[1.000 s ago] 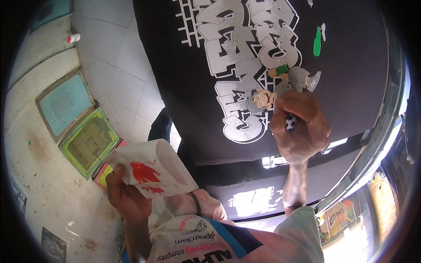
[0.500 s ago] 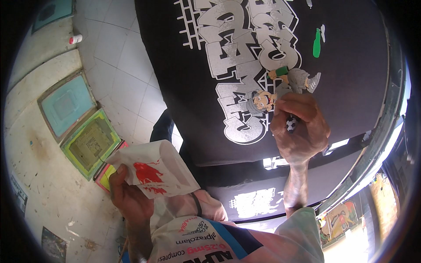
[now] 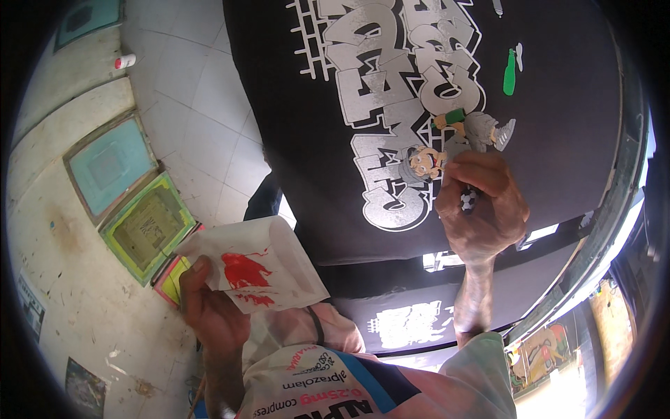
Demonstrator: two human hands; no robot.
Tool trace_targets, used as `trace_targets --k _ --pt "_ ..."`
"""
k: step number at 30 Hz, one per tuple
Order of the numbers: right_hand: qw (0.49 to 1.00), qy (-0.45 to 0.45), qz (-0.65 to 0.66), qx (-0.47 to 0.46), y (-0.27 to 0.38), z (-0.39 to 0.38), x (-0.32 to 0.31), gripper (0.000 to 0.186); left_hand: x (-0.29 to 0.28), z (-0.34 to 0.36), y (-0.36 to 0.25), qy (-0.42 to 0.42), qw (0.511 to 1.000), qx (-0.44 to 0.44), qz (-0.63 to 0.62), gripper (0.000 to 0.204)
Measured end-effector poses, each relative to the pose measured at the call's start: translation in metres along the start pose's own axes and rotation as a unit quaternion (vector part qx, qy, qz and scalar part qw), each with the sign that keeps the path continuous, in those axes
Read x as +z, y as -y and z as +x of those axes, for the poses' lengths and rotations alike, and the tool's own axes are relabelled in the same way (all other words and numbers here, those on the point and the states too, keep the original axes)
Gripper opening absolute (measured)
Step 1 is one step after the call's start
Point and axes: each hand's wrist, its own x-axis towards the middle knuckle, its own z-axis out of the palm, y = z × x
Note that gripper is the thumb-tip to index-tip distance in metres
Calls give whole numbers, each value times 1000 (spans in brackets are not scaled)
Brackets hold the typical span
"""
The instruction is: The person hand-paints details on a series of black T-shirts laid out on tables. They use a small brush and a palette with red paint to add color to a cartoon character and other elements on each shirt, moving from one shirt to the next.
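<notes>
My left hand (image 3: 218, 315) grips a folded white sheet (image 3: 296, 269), thumb on top, at the lower left. A red blotch of ink or paint marks the sheet's face. Black printed fabric (image 3: 558, 119) spreads ahead of me, bearing large grey-and-white block lettering (image 3: 380, 140) and a cartoon figure (image 3: 421, 163) in a cap. Over the figure's lower part is my right hand (image 3: 487, 202), its fingertips pinched together at the print. Whatever those fingertips hold, if anything, is hidden. A printed soccer ball (image 3: 468, 200) shows through the gap between thumb and fingers.
Stained framed screens, one blue (image 3: 110, 167) and one green-yellow (image 3: 148, 227), lean at the left by the pale wall. A second printed black piece (image 3: 349, 307) lies nearer me. A rail (image 3: 621, 188) curves along the right. White tiled floor (image 3: 202, 91) shows at the left.
The view has shifted slightly, so the fabric and print appear a little farther right. My left hand still holds the sheet, and my right hand stays pinched at the figure.
</notes>
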Motion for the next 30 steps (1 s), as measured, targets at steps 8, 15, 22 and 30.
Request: trace_targets --k 8,15,22,30 --pt "997 -23 72 6 19 -2 -9 29 17 -1 1 -16 999 -9 49 29" --pt "979 162 124 22 98 22 -13 27 29 -10 5 50 998 -1 25 24" --pt "978 182 59 -82 102 11 4 41 32 -13 -3 92 989 -20 112 27" --pt "974 213 5 -77 116 18 4 45 26 -15 -5 126 989 -8 80 24"
